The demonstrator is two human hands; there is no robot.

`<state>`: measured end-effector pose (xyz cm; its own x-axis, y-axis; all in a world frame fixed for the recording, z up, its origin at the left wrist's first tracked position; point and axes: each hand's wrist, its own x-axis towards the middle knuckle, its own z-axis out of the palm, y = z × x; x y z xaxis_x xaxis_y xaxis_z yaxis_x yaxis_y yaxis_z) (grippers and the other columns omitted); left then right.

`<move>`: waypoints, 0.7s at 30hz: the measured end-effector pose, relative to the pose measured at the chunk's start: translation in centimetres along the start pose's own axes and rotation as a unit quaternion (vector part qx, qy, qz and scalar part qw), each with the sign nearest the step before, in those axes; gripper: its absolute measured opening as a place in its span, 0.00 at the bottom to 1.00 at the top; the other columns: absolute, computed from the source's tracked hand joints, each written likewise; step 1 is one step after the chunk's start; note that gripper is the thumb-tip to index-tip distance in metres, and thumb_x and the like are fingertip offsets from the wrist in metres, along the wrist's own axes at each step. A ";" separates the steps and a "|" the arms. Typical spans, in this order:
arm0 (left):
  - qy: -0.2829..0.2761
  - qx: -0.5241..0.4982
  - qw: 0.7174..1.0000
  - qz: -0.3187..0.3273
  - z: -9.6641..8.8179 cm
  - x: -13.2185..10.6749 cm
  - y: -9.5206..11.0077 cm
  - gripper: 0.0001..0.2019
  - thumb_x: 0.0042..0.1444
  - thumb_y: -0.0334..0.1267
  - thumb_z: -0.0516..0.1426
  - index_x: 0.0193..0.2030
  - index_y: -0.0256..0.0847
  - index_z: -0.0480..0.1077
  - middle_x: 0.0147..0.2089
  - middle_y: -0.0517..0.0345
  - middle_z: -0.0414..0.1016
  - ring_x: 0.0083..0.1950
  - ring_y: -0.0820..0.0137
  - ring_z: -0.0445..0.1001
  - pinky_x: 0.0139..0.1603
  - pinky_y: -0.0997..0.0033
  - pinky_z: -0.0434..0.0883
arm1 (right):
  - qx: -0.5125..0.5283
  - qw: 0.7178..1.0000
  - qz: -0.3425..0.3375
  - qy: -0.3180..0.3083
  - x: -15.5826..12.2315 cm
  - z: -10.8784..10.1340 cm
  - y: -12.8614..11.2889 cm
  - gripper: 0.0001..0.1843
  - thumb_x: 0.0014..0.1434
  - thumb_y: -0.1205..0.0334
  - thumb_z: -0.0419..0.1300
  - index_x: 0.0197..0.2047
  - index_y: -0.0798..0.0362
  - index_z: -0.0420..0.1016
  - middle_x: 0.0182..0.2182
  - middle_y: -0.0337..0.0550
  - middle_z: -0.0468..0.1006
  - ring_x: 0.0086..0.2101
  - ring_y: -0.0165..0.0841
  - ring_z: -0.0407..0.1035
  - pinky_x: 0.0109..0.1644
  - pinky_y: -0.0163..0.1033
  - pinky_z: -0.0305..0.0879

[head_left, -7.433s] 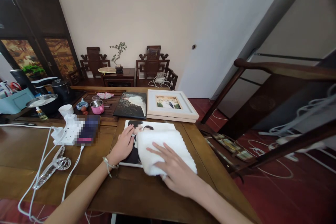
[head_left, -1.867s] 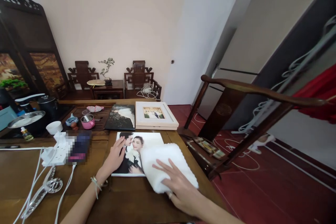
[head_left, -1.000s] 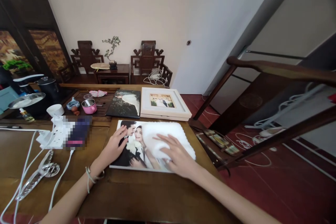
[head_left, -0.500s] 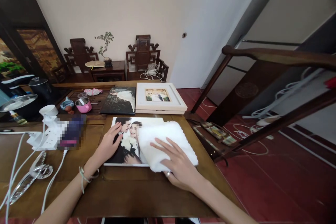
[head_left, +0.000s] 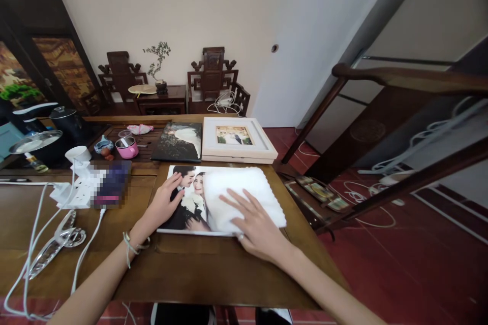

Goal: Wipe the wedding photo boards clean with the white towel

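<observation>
Fingers apart: my right hand [head_left: 261,228] atop white fluffy cloth [head_left: 263,188], likely soft; left hand [head_left: 164,204] on glossy rectangular photo panel [head_left: 195,205], likely stiff; hold edges.

Soft, muted light, with wide-angle stretching toward the edges.

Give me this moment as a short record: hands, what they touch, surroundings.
Left hand: resting on the left side of the couple photo
Right hand: spread on the white cloth
Cloth position: over the photo's right part
Behind photo: dark picture, pale frame
Farther left: power strip, pink cup
Surface: wooden table
</observation>
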<state>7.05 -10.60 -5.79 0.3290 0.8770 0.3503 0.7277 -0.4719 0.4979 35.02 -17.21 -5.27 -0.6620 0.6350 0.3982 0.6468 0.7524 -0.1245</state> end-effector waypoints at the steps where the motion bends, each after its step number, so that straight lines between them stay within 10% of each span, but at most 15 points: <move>1: 0.000 0.000 1.000 0.000 0.0 0.0 0.0 0.23 0.63 0.44 0.49 0.60 0.31 0.66 0.64 0.41 0.64 0.67 0.60 0.61 0.67 0.54 0.58 | 0.004 1.000 -0.014 -0.007 -0.3 -0.1 -1.0 0.13 0.43 0.73 0.54 0.31 0.53 0.74 0.63 0.51 0.61 0.65 0.49 0.45 0.66 0.63 0.41; 5: -0.004 0.003 1.000 -0.002 -0.1 0.0 0.3 0.23 0.64 0.43 0.48 0.60 0.31 0.65 0.65 0.41 0.63 0.67 0.60 0.60 0.67 0.53 0.58 | 0.034 0.998 -0.038 -0.027 0.0 -0.4 -2.2 0.14 0.43 0.72 0.54 0.32 0.51 0.75 0.63 0.48 0.62 0.65 0.47 0.46 0.66 0.62 0.42; 14: -0.011 -0.006 1.000 -0.004 -0.2 -0.1 0.5 0.22 0.64 0.43 0.48 0.60 0.36 0.65 0.66 0.45 0.62 0.68 0.61 0.59 0.68 0.52 0.56 | 0.013 0.997 0.076 -0.003 3.4 -0.2 5.2 0.17 0.51 0.75 0.53 0.43 0.54 0.74 0.58 0.56 0.68 0.63 0.46 0.53 0.62 0.63 0.51; 21: 0.003 -0.010 1.000 -0.018 0.1 0.0 0.0 0.22 0.63 0.42 0.50 0.60 0.35 0.65 0.66 0.45 0.63 0.67 0.61 0.61 0.67 0.54 0.57 | 0.025 0.999 0.009 -0.025 0.9 -0.6 0.8 0.15 0.45 0.74 0.53 0.34 0.53 0.75 0.62 0.49 0.63 0.64 0.47 0.47 0.65 0.62 0.44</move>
<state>7.10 -10.63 -5.88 0.2995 0.8927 0.3367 0.7261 -0.4422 0.5266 35.19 -16.10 -4.43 -0.6691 0.6552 0.3506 0.6396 0.7480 -0.1773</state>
